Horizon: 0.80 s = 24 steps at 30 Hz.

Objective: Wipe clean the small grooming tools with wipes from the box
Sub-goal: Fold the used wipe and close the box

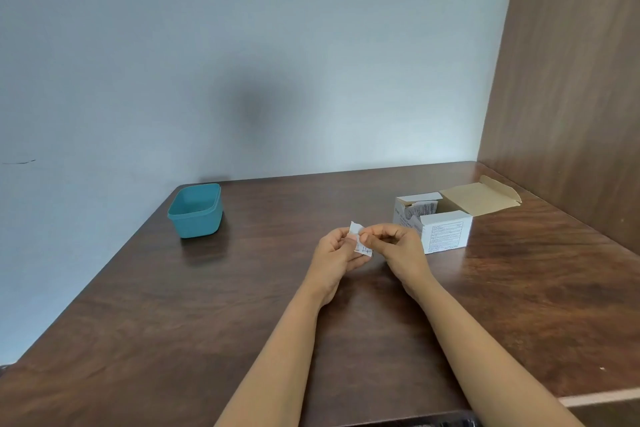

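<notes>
Careful, both hands, left hand and right hand, pinch the wipe packet; a hard tear could rip the wipe inside.

No text can be read in full: all print is too small or blurred. Printed matter stands on three items.

1. The white box: the near end face carries a framed panel of fine black print, set out as a label block. No word is legible. The left side face carries larger dark characters running sideways near its upper edge. They cannot be identified with certainty.
2. The stored packets inside the box: grey lines of print, illegible.
3. The wipe packet, just left of the box: small dark print on its lower part, illegible.
</notes>
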Tool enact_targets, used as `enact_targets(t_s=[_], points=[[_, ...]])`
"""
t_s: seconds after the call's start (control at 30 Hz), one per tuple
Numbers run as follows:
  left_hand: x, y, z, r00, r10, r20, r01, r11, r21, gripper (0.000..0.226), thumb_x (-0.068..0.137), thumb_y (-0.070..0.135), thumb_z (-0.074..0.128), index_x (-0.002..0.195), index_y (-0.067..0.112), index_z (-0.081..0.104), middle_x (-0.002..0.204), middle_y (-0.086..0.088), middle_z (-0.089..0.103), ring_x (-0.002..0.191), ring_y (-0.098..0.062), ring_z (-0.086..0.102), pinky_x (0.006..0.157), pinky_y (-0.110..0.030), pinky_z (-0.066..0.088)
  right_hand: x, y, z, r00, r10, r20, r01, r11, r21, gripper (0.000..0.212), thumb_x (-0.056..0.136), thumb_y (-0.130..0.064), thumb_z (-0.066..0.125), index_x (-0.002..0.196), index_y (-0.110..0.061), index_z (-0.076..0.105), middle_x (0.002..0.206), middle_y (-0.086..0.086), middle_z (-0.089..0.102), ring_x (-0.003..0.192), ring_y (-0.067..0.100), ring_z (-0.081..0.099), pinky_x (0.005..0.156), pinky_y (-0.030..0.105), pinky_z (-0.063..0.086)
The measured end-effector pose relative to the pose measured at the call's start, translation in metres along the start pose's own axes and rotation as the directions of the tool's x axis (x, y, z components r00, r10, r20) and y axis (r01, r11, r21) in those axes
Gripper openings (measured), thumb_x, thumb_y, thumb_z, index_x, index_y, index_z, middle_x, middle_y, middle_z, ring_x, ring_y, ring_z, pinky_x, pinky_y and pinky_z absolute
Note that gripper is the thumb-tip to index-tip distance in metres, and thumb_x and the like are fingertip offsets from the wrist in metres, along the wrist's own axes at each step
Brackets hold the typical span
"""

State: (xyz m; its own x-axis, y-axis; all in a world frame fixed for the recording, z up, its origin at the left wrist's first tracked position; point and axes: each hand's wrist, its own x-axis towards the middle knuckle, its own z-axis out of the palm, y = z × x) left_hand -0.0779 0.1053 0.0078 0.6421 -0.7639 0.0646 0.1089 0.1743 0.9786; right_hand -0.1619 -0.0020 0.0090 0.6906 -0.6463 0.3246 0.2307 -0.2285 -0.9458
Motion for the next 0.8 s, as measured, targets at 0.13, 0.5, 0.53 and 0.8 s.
enact_targets(t_s=[0.13, 0.5, 0.53, 0.8], points=[[-0.002, 0.0, 0.002, 0.999, 0.016, 0.033, -0.016, 1.0, -0.006, 0.028, 0.098, 0.016, 0.051, 0.121, 0.0, 0.054, 0.116, -0.017, 0.066, 0.108, -0.023, 0.065, 0.088, -0.028, 0.055, 0.002, 0.007, -0.001, 0.999, -0.033, -0.034, 0.03, 0.997, -0.065, 0.005, 0.079, -0.007, 0.074, 0.082, -0.01, 0.072, 0.077, 0.003, 0.07, 0.073, 0.012, 0.064, 0.072, 0.025, 0.052], [-0.001, 0.0, 0.006, 0.99, 0.046, -0.136, -0.04, 0.998, 0.047, 0.007, 0.096, 0.012, 0.053, 0.097, 0.011, 0.06, 0.083, -0.002, 0.071, 0.077, -0.012, 0.059, 0.068, -0.021, 0.049, 0.003, 0.008, 0.001, 0.999, -0.01, -0.052, 0.007, 0.999, -0.053, 0.014, 0.074, -0.012, 0.08, 0.085, -0.012, 0.071, 0.08, 0.005, 0.071, 0.075, 0.015, 0.067, 0.075, 0.032, 0.054], [-0.001, 0.001, 0.006, 0.988, 0.041, -0.152, -0.035, 0.999, 0.038, 0.006, 0.096, 0.012, 0.054, 0.096, 0.011, 0.06, 0.082, -0.002, 0.071, 0.077, -0.012, 0.059, 0.068, -0.022, 0.05, 0.003, 0.007, 0.001, 0.999, -0.019, -0.045, 0.017, 0.999, -0.044, 0.013, 0.074, -0.01, 0.08, 0.083, -0.011, 0.071, 0.078, 0.006, 0.071, 0.073, 0.015, 0.067, 0.074, 0.032, 0.054], [-0.005, 0.01, 0.001, 0.979, -0.012, -0.202, -0.021, 0.987, -0.161, 0.016, 0.086, -0.006, 0.06, 0.093, 0.006, 0.067, 0.078, -0.007, 0.07, 0.067, -0.009, 0.067, 0.065, -0.019, 0.056, 0.001, 0.005, 0.002, 0.994, -0.09, 0.056, 0.092, 0.995, -0.029, 0.021, 0.083, 0.005, 0.063, 0.082, -0.012, 0.074, 0.082, 0.009, 0.073, 0.076, 0.015, 0.066, 0.077, 0.03, 0.053]])
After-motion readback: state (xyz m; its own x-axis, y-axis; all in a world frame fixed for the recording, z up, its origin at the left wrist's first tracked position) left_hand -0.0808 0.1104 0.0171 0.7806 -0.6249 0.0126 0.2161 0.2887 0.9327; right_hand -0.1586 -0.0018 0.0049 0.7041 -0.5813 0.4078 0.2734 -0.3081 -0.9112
